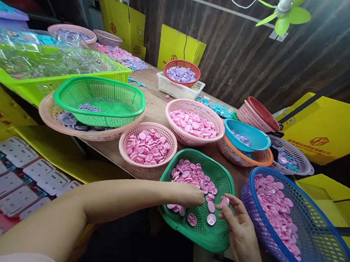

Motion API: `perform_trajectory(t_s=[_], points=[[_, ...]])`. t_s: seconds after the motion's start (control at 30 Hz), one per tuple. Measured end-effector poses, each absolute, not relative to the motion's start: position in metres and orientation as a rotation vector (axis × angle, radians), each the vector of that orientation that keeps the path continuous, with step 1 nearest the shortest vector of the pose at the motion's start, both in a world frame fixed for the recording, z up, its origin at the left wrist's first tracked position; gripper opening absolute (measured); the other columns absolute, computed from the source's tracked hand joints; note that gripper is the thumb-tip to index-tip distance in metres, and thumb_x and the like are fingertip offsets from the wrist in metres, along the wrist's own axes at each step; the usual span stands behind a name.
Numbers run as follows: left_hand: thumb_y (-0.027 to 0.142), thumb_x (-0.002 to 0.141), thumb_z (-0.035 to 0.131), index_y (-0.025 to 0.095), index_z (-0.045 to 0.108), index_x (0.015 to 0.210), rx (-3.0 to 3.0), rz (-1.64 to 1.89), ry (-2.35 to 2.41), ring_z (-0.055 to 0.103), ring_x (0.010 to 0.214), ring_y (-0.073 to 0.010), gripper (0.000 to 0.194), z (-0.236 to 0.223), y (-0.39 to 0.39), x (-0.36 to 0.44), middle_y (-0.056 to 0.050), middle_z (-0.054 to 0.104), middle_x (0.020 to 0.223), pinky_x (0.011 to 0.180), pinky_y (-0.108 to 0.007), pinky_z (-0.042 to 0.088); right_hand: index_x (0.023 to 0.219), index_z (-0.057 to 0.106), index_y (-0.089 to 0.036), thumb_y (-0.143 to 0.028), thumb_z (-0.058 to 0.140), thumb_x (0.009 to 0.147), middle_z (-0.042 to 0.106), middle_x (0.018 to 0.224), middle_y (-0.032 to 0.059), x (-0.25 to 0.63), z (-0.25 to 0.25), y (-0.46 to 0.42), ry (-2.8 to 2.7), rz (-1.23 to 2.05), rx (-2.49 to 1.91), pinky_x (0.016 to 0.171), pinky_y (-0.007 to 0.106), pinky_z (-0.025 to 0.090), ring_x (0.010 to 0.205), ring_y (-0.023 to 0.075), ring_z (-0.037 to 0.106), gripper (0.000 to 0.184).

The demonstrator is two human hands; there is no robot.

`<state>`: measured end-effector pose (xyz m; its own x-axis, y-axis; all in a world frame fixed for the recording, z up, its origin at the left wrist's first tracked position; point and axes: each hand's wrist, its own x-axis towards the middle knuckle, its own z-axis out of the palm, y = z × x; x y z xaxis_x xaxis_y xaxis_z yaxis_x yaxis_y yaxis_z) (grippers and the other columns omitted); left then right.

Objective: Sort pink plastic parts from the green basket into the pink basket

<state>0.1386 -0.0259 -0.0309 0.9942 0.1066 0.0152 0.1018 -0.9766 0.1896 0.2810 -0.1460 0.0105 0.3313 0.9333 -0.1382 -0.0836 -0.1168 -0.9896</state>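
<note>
My right hand [241,230] is closed in a pinch on a pink round cap [225,202], at the right rim of a green basket [199,240]. My left hand [193,195] reaches across into the same basket, bent downward over the pink pieces; its fingers are hidden beneath it. Loose pink round caps [194,173] heap toward the basket's far side. Nearer me, a few lie apart on the mesh, among them an upturned cap [192,220] and a cap with a pale, shiny inside [211,219].
A blue basket [320,219] of pink caps stands close on the right. Beyond the green basket are a pink basket [123,151] of round pieces and another pink basket [219,137] of blocky pieces. Left are a second green basket [126,96] and a lime crate [47,85] holding clear bags.
</note>
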Motion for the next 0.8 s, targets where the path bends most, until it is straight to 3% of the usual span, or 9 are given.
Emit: perform_trajectory(t_s=[0.13, 0.27, 0.5, 0.67, 0.8], points=[[0.004, 0.067, 0.051, 0.014, 0.061, 0.06, 2.957, 0.046, 0.155, 0.049, 0.046, -0.0148, 0.017, -0.027, -0.031, 0.141, -0.006, 0.06, 0.057, 0.039, -0.026, 0.031, 0.103, 0.056, -0.025, -0.03, 0.069, 0.069, 0.064, 0.09, -0.0007, 0.279, 0.012, -0.146, -0.858, 1.077, -1.436, 0.065, 0.021, 0.045, 0.074, 0.0136, 0.058, 0.037], [0.014, 0.064, 0.059, 0.012, 0.063, 0.065, 2.732, 0.252, 0.331, 0.055, 0.057, -0.0153, 0.004, -0.002, -0.024, 0.135, -0.008, 0.062, 0.072, 0.047, -0.025, 0.038, 0.103, 0.056, -0.024, -0.032, 0.07, 0.067, 0.065, 0.087, 0.0003, 0.28, 0.011, -0.146, -0.867, 1.081, -1.486, 0.065, 0.024, 0.046, 0.073, 0.0164, 0.059, 0.039], [0.027, 0.071, 0.058, 0.012, 0.06, 0.087, 1.32, 0.488, 0.421, 0.058, 0.06, -0.0107, 0.022, 0.023, -0.031, 0.11, 0.0, 0.059, 0.069, 0.062, -0.025, 0.047, 0.107, 0.051, -0.023, -0.033, 0.064, 0.074, 0.063, 0.098, 0.0025, 0.264, 0.008, -0.137, -0.945, 1.171, -1.404, 0.066, 0.025, 0.047, 0.085, 0.0189, 0.059, 0.036], [0.027, 0.061, 0.068, 0.01, 0.061, 0.081, 1.003, 0.549, 0.485, 0.061, 0.061, -0.0125, 0.027, 0.018, -0.047, 0.102, -0.002, 0.063, 0.069, 0.066, -0.028, 0.048, 0.103, 0.053, -0.022, -0.034, 0.063, 0.075, 0.064, 0.093, 0.0031, 0.248, 0.015, -0.131, -0.987, 1.147, -1.383, 0.062, 0.024, 0.046, 0.08, 0.0185, 0.06, 0.032], [0.026, 0.058, 0.069, 0.01, 0.064, 0.081, 0.967, 0.566, 0.483, 0.062, 0.064, -0.014, 0.028, 0.014, -0.051, 0.097, -0.002, 0.064, 0.068, 0.072, -0.031, 0.048, 0.099, 0.055, -0.022, -0.034, 0.066, 0.072, 0.064, 0.095, 0.0034, 0.243, 0.017, -0.128, -0.985, 1.128, -1.396, 0.067, 0.027, 0.047, 0.084, 0.02, 0.06, 0.032]])
